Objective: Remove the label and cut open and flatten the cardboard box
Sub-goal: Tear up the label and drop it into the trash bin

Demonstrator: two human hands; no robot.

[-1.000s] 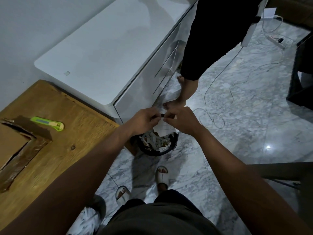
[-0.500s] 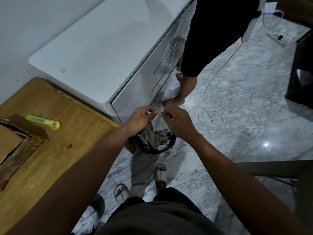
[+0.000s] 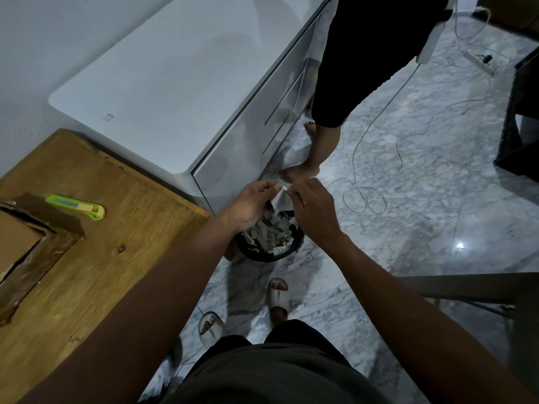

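My left hand point(image 3: 250, 205) and my right hand point(image 3: 313, 209) both pinch a white label point(image 3: 280, 199) between their fingertips, held over a black waste bin point(image 3: 271, 252) on the floor. The bin holds several white paper scraps. The cardboard box point(image 3: 20, 249), brown with torn tape along its flaps, lies at the left edge on the wooden table point(image 3: 96, 258). A green utility knife point(image 3: 76, 206) rests on the table beside the box, away from both hands.
A white cabinet point(image 3: 180, 91) stands behind the table. Another person's bare legs point(image 3: 320, 150) stand just beyond the bin. White cables point(image 3: 376, 158) loop across the marble floor, and a power strip point(image 3: 481, 61) lies far right. A dark furniture edge point(image 3: 466, 287) runs at right.
Both hands shifted slightly away from me with the label, which now hangs more unfolded between the fingertips. The view has tilted a little; the box and knife stay put.
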